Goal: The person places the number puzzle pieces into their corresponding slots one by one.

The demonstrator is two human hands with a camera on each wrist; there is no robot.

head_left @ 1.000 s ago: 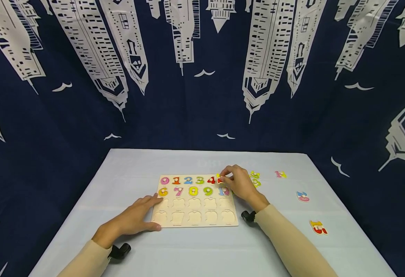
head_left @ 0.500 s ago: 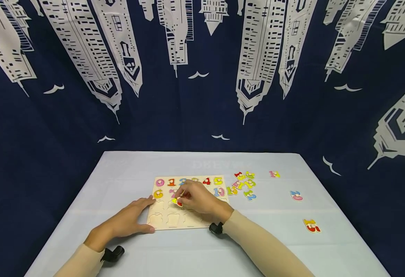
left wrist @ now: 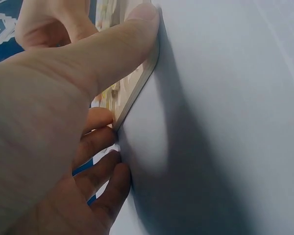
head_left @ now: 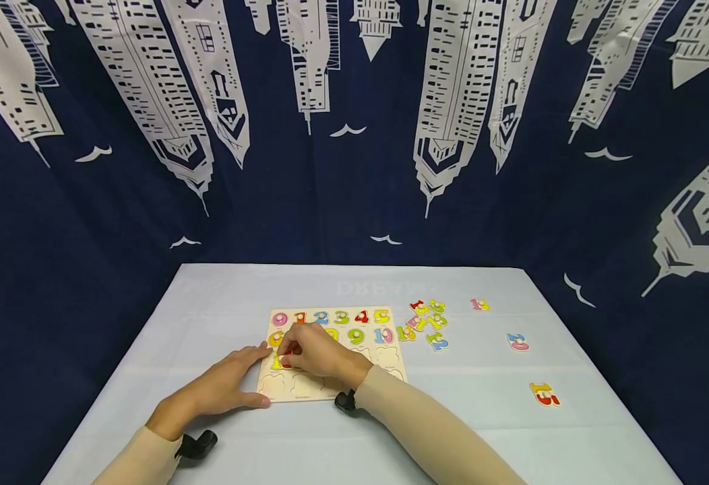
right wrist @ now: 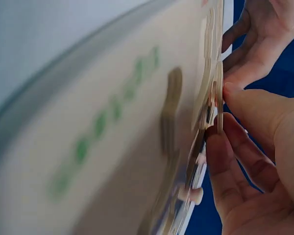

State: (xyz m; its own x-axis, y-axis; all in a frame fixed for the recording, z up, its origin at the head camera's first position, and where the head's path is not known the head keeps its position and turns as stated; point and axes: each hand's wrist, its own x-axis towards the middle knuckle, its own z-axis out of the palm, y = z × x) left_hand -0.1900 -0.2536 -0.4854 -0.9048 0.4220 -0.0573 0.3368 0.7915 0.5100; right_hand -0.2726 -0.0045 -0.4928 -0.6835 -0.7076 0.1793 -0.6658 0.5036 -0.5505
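Note:
A wooden number puzzle board (head_left: 385,360) lies on the table, its two top rows filled with coloured numbers and its lower slots bare. My right hand (head_left: 286,353) pinches a yellow and red number piece (head_left: 276,364) over the left slot of the third row; the right wrist view shows my fingers (right wrist: 245,142) holding the piece (right wrist: 213,105) against the board (right wrist: 112,147). Beside the board's left edge rests my left hand (head_left: 242,378), fingers straight. Its thumb (left wrist: 112,49) presses on the board's corner (left wrist: 139,85).
Loose number pieces lie right of the board: a cluster (head_left: 427,320), a pink and yellow one (head_left: 479,304), a pink and blue one (head_left: 517,341) and a yellow and red one (head_left: 544,394). The pale tablecloth (head_left: 451,417) ends at a dark patterned curtain (head_left: 354,168).
My right hand has carried the piece from the board's top right corner leftward and down to the third row's left end. My left hand has stayed at the board's edge.

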